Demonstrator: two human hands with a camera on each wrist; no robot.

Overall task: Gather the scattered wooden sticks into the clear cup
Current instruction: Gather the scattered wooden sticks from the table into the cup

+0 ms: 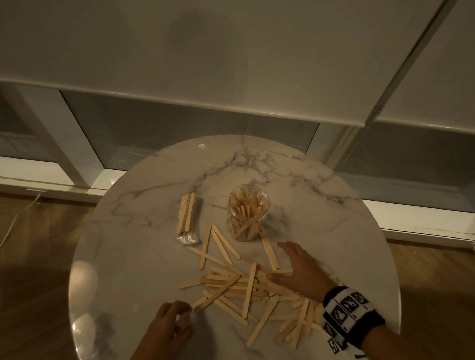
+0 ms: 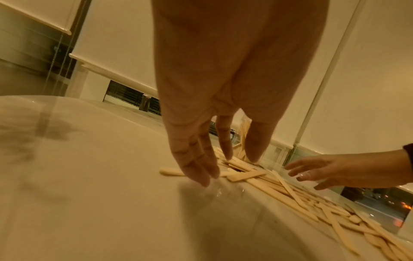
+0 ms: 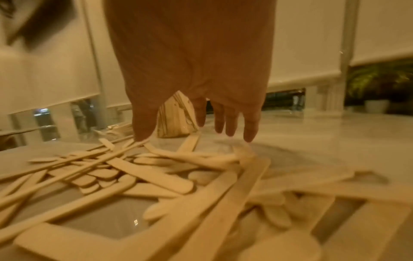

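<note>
Several flat wooden sticks [image 1: 240, 285] lie scattered in a loose pile on the near half of the round marble table [image 1: 136, 257]. Behind the pile stands the clear cup [image 1: 248, 212], upright and holding many sticks. My right hand [image 1: 295, 262] is spread open over the pile's right side, its thumb on the sticks; the right wrist view shows its fingers [image 3: 250, 130] straight, just above the sticks [image 3: 156, 176], and the cup [image 3: 176, 118] beyond. My left hand [image 1: 180, 312] is at the pile's near left end, fingers [image 2: 198, 169] pointing down to the tabletop and holding nothing.
A clear-wrapped packet of sticks [image 1: 186, 217] lies to the left of the cup. The table's rounded edge drops to a wooden floor [image 1: 26, 253] on both sides, with a white cable [image 1: 2, 239] at the left. Windows with roller blinds [image 1: 235, 58] stand behind.
</note>
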